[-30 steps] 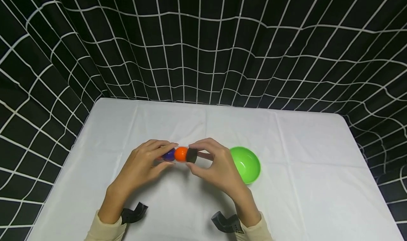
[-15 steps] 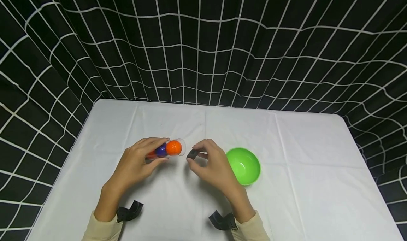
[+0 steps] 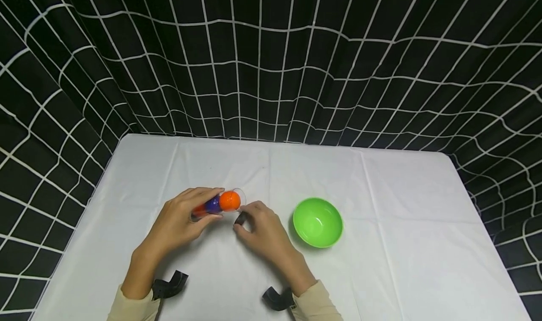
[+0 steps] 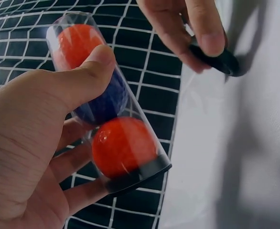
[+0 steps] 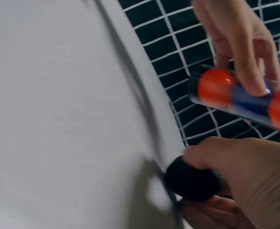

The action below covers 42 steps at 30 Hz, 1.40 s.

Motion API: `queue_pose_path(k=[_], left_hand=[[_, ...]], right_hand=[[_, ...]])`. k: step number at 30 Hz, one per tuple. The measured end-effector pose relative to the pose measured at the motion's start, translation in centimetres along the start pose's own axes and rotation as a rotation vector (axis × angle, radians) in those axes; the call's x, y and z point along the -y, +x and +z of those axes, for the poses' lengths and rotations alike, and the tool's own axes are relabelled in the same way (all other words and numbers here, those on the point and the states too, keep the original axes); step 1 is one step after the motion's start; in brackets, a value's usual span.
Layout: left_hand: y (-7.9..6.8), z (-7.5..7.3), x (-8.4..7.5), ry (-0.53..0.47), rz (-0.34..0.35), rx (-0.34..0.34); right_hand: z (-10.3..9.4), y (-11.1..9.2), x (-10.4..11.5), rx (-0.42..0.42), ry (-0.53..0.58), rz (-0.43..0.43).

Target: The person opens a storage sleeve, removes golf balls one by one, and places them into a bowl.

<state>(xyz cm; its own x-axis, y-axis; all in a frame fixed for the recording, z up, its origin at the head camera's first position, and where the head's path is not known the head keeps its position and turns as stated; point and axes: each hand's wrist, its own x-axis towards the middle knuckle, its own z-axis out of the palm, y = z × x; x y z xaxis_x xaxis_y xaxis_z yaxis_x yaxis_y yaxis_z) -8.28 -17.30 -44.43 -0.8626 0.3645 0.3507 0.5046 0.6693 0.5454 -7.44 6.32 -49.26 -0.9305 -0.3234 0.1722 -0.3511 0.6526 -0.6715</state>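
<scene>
A clear plastic tube (image 4: 139, 113) lies in the grip of my left hand (image 3: 175, 222), thumb on one side and fingers behind. Lined up inside it are an orange ball (image 3: 230, 201) near the open end, a blue ball (image 3: 213, 204) in the middle and another orange ball (image 4: 123, 147) at the far end. A black end cap (image 4: 141, 175) closes that far end. My right hand (image 3: 268, 231) pinches a second black cap (image 5: 192, 180) between thumb and fingers, close below the tube's open end in the head view.
To the right of my right hand a green bowl (image 3: 317, 223) stands on the white-covered table (image 3: 406, 245). Black curtain with white netting (image 3: 271, 76) rises behind and at both sides. Each wrist carries a black curved mount (image 3: 170, 285).
My right hand has pulled the black cap off the tube's end, then moved left and slightly down. My left hand has shifted a little left with the tube, its end now uncovered.
</scene>
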Motion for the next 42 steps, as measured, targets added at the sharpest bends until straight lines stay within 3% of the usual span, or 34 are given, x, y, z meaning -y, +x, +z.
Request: queue_pose_path(k=[11, 26, 30, 37, 42], left_hand=[[-0.4, 0.0, 0.1, -0.003, 0.008, -0.011], [-0.1, 0.0, -0.5, -0.015, 0.041, -0.018], [0.0, -0.4, -0.8, -0.013, 0.037, -0.019], [0.6, -0.4, -1.4, -0.035, 0.020, -0.007], [1.2, 0.0, -2.1, -0.047, -0.025, 0.029]], right_hand=[[-0.1, -0.4, -0.1, 0.035, -0.085, -0.025], [0.1, -0.5, -0.9, 0.047, -0.066, -0.055], [-0.6, -0.3, -0.9, 0.057, 0.011, -0.052], [-2.6, -0.6, -0.7, -0.110, 0.263, -0.071], [-3.9, -1.0, -1.0, -0.155, 0.399, -0.031]])
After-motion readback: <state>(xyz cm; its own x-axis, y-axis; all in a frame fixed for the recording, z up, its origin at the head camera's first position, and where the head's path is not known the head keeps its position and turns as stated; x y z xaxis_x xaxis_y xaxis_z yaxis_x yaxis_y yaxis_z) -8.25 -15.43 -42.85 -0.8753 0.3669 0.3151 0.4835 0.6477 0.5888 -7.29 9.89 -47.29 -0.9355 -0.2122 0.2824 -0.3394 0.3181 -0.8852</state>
